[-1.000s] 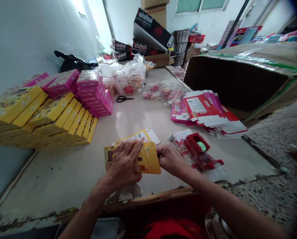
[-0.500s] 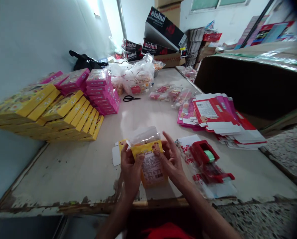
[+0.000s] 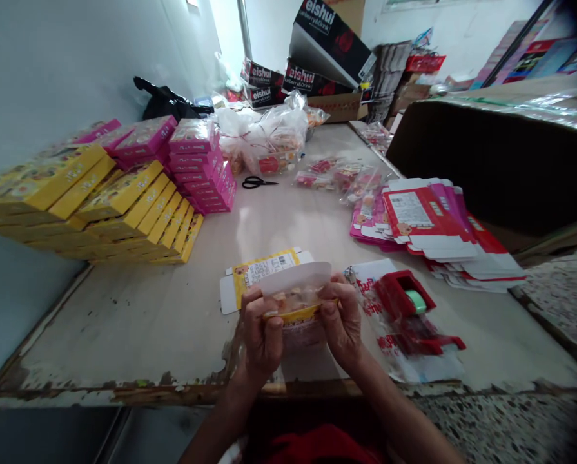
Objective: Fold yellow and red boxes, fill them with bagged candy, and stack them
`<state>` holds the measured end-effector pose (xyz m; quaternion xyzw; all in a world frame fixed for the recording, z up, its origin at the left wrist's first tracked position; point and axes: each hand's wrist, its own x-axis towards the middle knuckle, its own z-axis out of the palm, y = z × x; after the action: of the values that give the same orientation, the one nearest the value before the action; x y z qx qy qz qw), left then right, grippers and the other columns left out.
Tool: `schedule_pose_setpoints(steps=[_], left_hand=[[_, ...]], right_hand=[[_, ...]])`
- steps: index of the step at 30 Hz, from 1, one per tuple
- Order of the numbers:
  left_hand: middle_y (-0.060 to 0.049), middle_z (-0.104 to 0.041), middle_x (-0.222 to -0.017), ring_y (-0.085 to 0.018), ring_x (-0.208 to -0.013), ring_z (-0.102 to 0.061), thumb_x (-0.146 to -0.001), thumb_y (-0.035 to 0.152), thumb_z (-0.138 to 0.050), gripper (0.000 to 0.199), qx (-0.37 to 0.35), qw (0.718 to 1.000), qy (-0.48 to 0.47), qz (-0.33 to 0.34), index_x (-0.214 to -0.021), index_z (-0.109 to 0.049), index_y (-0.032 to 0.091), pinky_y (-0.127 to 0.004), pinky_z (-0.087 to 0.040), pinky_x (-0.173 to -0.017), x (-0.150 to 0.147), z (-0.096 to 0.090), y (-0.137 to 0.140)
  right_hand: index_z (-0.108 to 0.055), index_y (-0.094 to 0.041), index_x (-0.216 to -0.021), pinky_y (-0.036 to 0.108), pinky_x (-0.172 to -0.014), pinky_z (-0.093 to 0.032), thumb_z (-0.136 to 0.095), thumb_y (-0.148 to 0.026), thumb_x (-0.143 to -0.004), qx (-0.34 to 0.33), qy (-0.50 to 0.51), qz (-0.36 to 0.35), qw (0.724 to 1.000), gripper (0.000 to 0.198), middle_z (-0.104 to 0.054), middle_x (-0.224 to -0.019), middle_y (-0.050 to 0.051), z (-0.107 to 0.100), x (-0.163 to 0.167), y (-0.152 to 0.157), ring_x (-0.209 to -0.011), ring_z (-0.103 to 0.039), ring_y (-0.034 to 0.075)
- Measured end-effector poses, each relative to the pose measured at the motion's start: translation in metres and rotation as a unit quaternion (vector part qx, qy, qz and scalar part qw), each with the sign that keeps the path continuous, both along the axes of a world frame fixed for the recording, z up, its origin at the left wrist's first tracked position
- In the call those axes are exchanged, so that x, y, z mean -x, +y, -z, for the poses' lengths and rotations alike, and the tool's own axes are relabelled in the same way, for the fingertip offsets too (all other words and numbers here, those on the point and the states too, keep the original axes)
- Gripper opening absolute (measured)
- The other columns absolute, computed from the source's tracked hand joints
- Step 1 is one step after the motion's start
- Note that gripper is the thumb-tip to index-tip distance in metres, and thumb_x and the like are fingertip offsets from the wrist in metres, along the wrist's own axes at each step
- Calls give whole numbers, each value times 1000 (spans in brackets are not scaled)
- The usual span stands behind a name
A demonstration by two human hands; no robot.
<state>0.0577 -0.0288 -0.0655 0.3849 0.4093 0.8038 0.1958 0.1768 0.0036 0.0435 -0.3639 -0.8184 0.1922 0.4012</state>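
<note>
Between both hands is a small yellow box (image 3: 302,316), tilted so its end faces up, with a white flap (image 3: 298,278) standing along the far side. Wrapped pieces in clear plastic show inside. My left hand (image 3: 262,325) grips its left end, thumb on the near edge. My right hand (image 3: 341,319) closes on the right end in the same way. Just beyond lies a flattened yellow carton (image 3: 264,270), partly covered by the held box and my left hand.
A red tape dispenser (image 3: 404,299) rests on plastic at the right, near flat red cartons (image 3: 423,219). Yellow boxes (image 3: 143,212) and pink boxes (image 3: 201,167) are stacked left. Black scissors (image 3: 256,183), filled clear bags (image 3: 269,142) and a large open carton (image 3: 486,161) lie farther off.
The yellow box has tipped so its open end and contents show, where its printed face showed before. Both hands have closed around its ends, and more of the flat carton is visible.
</note>
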Motion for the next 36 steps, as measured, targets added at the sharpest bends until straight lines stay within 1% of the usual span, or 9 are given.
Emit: schedule_pose_setpoints(steps=[3,6,9,11,13,18,27,32,36], left_hand=[[-3,-60,-90,-17,-91,-60,-99,20,-56,10,-3,1000,10,8,-89,-60,21,-31,-52,-86,9,-20,-5],[-1,-67,-91,-15,-86,-66,-96,20,-66,12,-3,988,-119,100,-104,-58,24,-26,-55,-78,19,-39,-10],[-3,-76,-101,-18,-95,-74,-91,20,-74,38,-24,960,-190,202,-124,-57,29,-31,-59,-86,31,-45,-10],[-6,-79,-108,-21,-103,-75,-89,18,-76,24,-31,962,-137,232,-111,-71,25,-35,-59,-93,40,-41,-9],[-7,-79,-112,-22,-105,-75,-85,16,-80,12,-39,971,-88,217,-93,-78,23,-35,-60,-95,47,-35,-6],[-6,-81,-110,-25,-102,-77,-70,25,-93,25,-75,976,-40,199,-93,-81,25,-40,-61,-95,57,-28,-4],[-5,-81,-87,-20,-80,-78,-77,21,-87,10,21,970,-59,237,-85,-82,20,-30,-66,-74,64,-58,-10],[-6,-82,-95,-22,-88,-79,-79,22,-86,6,12,970,-35,239,-85,-83,22,-35,-66,-84,70,-58,-10],[-7,-80,-114,-23,-104,-77,-87,29,-79,15,-27,973,93,208,-102,-83,28,-41,-59,-101,81,-42,-3]], right_hand=[[-58,-26,-99,39,-93,-50,-48,-22,-103,-60,-73,8,996,12,-55,-115,5,-19,3,-7,-109,-55,22],[-57,-25,-97,41,-96,-52,-52,-11,-100,-63,-121,-6,991,15,-59,-117,6,-32,2,-12,-112,-58,23],[-53,-30,-116,48,-103,-52,-56,-6,-96,-23,-62,-45,997,31,-64,-113,4,-40,-2,-14,-109,-64,22],[-46,-33,-136,51,-107,-51,-59,-6,-95,-5,-50,-59,997,51,-65,-117,5,-46,-6,-12,-111,-66,23],[-49,-33,-144,47,-102,-56,-58,-7,-97,-13,-129,-84,988,54,-66,-120,7,-56,-8,-10,-111,-67,22],[-67,-29,-135,43,-101,-58,-67,-21,-98,-66,-260,-134,954,38,-69,-133,10,-82,-9,-10,-121,-67,26],[-81,-30,-109,33,-78,-66,-75,-29,-92,85,-201,-20,976,18,-82,-102,2,-94,15,-18,-89,-79,22],[-81,-32,-110,40,-94,-64,-78,-31,-91,198,-180,-42,963,20,-81,-111,1,-103,8,-13,-108,-76,26],[-75,-37,-124,50,-114,-51,-81,-28,-88,132,-238,-114,955,37,-76,-126,0,-110,-1,-8,-129,-65,27]])
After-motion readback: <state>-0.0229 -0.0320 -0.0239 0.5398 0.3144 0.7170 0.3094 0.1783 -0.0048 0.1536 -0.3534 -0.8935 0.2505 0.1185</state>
